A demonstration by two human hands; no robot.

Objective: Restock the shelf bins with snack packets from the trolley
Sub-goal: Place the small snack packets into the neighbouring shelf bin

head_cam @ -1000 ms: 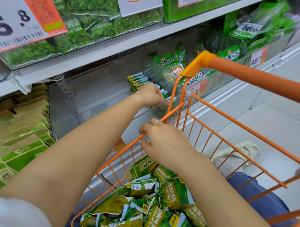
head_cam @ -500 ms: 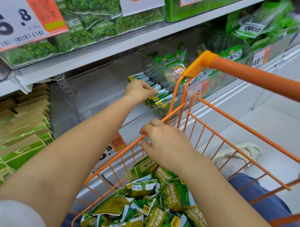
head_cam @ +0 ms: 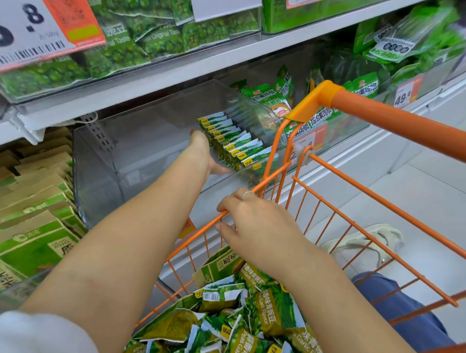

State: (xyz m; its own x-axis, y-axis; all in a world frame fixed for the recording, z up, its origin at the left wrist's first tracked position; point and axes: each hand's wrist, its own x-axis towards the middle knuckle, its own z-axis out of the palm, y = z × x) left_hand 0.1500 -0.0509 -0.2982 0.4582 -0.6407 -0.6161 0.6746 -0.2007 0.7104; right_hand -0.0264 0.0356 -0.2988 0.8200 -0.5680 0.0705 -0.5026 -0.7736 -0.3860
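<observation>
The left hand is deep inside the clear bin on the shelf. Its fingers look straight and flat against the left side of the row of packets, and the thumb points toward the front of the bin. This grip is open and holds nothing; it only presses on the row. The right hand has its grip closed around the top wire of the trolley, at the edge nearest the shelf, and a ring shows on one finger.

I think the step in hand is to square the row, so the packets stand close together at the right end of the bin. To do this well, the flat hand should push along the whole side evenly, low as well as high, because thin packets tip over easily. The right hand should hold the trolley steady.

The packets in the row are small, green and white with a yellow mark at the corner, standing on edge and leaning a little. Most of the bin on their left has no packets. Many more loose packets lie in a heap in the trolley, well apart from the bin.
</observation>
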